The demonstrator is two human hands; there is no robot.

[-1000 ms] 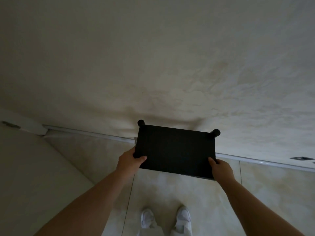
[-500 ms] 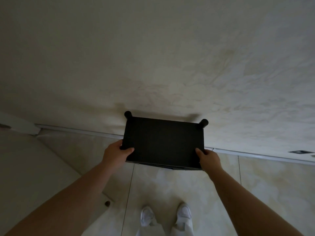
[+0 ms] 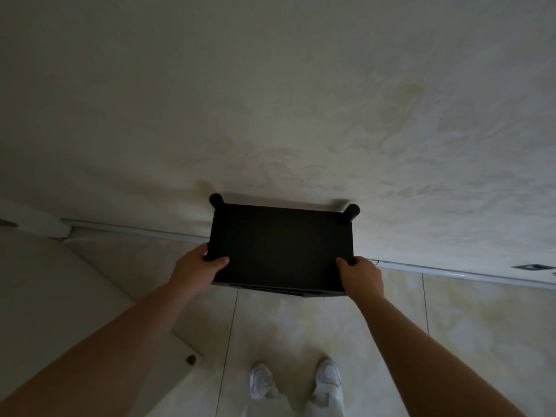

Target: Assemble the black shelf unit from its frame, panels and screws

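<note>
I look down on the black shelf unit, seen from above as a dark rectangular top panel with two round post ends at its far corners. Its far side is close to the wall. My left hand grips its near left corner, thumb on the top panel. At the near right corner my right hand holds on in the same way. The lower shelves and legs are hidden under the top panel.
A pale marbled wall rises right behind the shelf, with a white skirting strip along its foot. Beige floor tiles lie below. My white shoes stand close to the shelf. A pale surface fills the left side.
The shelf and both hands have shifted left and toward the wall in the view. Both grips stay the same.
</note>
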